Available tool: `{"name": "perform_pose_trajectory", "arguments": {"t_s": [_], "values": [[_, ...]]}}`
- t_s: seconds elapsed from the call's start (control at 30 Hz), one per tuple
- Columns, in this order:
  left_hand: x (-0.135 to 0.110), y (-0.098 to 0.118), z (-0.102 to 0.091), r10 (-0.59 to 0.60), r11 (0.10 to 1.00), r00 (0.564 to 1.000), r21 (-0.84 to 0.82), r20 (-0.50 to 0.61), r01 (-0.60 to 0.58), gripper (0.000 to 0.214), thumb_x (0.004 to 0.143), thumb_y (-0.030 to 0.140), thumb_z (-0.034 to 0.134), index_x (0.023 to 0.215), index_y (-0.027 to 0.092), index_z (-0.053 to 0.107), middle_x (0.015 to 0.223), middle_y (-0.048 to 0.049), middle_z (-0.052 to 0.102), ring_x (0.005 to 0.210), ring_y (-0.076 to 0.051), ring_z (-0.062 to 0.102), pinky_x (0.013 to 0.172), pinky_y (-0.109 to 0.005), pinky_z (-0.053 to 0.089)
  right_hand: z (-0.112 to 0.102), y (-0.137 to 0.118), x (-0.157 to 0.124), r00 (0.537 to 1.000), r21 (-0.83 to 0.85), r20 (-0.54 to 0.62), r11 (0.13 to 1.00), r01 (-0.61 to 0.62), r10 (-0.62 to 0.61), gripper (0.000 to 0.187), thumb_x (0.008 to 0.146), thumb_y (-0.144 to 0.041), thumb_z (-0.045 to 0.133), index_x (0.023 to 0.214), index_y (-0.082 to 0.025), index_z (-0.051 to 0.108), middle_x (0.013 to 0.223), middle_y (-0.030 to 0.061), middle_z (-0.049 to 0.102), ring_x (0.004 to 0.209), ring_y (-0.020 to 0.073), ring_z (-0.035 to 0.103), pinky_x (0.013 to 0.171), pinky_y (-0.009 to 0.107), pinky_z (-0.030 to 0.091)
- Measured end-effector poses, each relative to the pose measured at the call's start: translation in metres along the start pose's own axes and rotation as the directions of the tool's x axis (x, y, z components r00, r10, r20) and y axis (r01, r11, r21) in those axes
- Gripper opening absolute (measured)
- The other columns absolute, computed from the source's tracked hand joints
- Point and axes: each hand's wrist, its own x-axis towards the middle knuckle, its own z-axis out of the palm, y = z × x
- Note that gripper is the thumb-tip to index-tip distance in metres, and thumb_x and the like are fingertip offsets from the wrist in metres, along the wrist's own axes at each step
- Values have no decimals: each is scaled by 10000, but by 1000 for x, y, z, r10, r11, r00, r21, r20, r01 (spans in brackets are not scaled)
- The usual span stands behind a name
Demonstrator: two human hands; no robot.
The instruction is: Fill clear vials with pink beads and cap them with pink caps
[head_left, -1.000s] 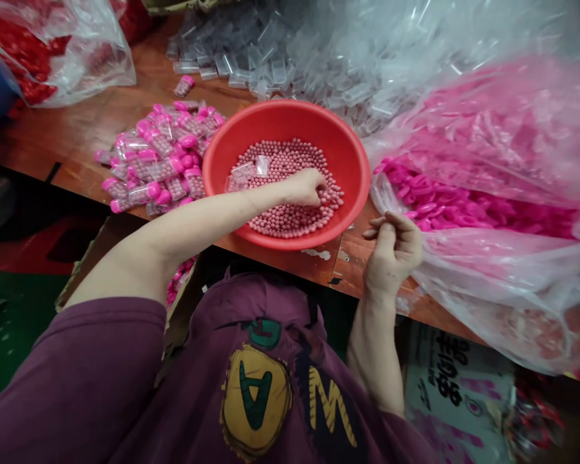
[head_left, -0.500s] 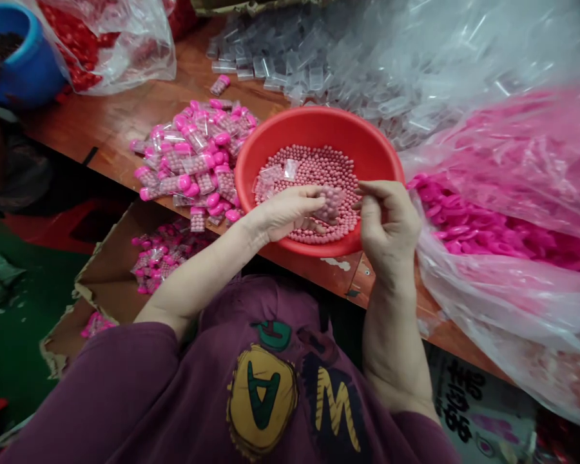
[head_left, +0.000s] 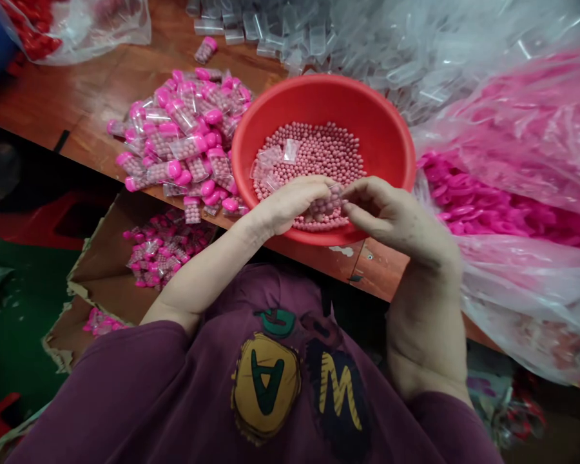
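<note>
Over the front of a red basin (head_left: 381, 129), my left hand (head_left: 294, 201) is closed around a clear container (head_left: 326, 203) filled with pink beads. My right hand (head_left: 391, 212) meets it from the right, thumb and fingertips pinched at the container's end; whether they hold something small there is hidden. Loose pink beads (head_left: 314, 151) cover the basin's bottom, and a few clear empty containers (head_left: 290, 151) lie on them. Left of the basin is a heap of filled containers (head_left: 178, 135) with bright pink caps.
Clear empty containers (head_left: 314, 38) are piled behind the basin. On the right, a plastic bag (head_left: 536, 277) holds pink caps (head_left: 488, 206). Below the table edge, a cardboard box (head_left: 106, 258) contains more filled containers. A bag of red pieces (head_left: 33, 29) sits at the far left.
My right hand has come in to the left end of its gap and now touches the bead-filled container. My left hand still holds it. The view has shifted slightly.
</note>
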Motion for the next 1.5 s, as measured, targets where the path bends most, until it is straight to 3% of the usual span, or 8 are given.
{"name": "perform_pose_trajectory", "arguments": {"t_s": [0.17,0.33,0.5,0.7,0.87,0.93,1.17,1.5], "values": [[3,-1,-3,-1,999,991,-53,-130,-6,161,1001,259,649,875,172,699,805,-24,689,673,-112,607,605,-223,423,-3,10,-2,953,74,-300,997,-13,35,299,993,-518,848,1081,-261,724,961,-5,740,786,143,644,737,327,561],[3,-1,-5,28,990,966,-127,-257,-63,425,979,625,812,1030,211,733,811,-30,686,804,-208,753,646,-265,507,-23,73,-37,660,-59,-751,993,-106,26,258,1065,-476,751,1191,-252,725,1103,65,787,875,175,676,869,393,602],[-3,1,1,38,994,968,-86,-247,-61,381,971,578,813,906,215,719,760,-20,672,716,-161,689,606,-262,518,20,125,-67,754,-146,-603,893,-426,261,156,967,-322,762,1096,-244,722,1038,62,760,968,250,679,995,499,617],[-5,-1,3,73,995,960,-48,-271,-90,346,909,521,866,852,206,736,740,-17,694,654,-128,636,559,-224,491,40,142,-76,783,-160,-576,906,-391,236,204,941,-315,703,1125,-241,754,1111,75,771,1007,243,696,980,456,627],[-7,-2,3,99,990,966,-77,-240,-120,258,891,437,854,841,197,775,756,-21,709,628,-107,616,548,-215,483,-44,173,-82,491,-163,-816,693,-702,306,246,1016,-255,563,1149,-177,755,1208,164,770,1149,290,687,1144,543,544],[-7,-2,3,93,991,965,-73,-244,-114,257,891,451,845,850,205,783,762,-26,721,630,-115,624,536,-218,479,-66,186,-76,442,-154,-828,618,-771,344,185,975,-251,617,1042,-151,758,1167,214,769,1165,350,678,1174,621,505],[-7,-2,3,95,987,966,-106,-241,-124,262,879,445,859,857,196,780,743,-22,696,626,-115,618,522,-208,467,-60,199,-58,418,-156,-840,584,-797,346,174,893,-185,623,1007,-149,749,1164,251,755,1230,404,636,1184,667,467],[-4,-6,2,116,977,968,-152,-221,-152,338,894,492,889,980,191,760,867,-26,749,736,-118,684,644,-216,534,-38,156,-114,419,-159,-905,861,-484,69,454,856,-309,686,1300,-220,728,1073,49,690,925,226,659,969,487,613]]}}
